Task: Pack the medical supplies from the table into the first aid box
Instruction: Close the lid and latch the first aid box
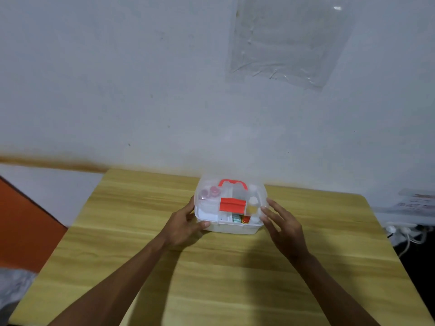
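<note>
The first aid box (235, 228) is white with a clear lid, a red handle (232, 184) and a red front latch (231, 205). It stands with its lid down at the far middle of the wooden table (211, 278). Through the lid I see small bottles and other supplies, among them a yellow-filled bottle (253, 205). My left hand (186, 225) grips the box's left front corner, thumb along the base. My right hand (284, 225) is at the box's right side with fingers spread; its fingertips reach the lid's edge.
A white wall rises right behind the table, with a clear plastic sheet (289, 41) stuck on it. White cables and plugs (404, 234) lie off the table's right edge. An orange surface (21, 227) is at the left.
</note>
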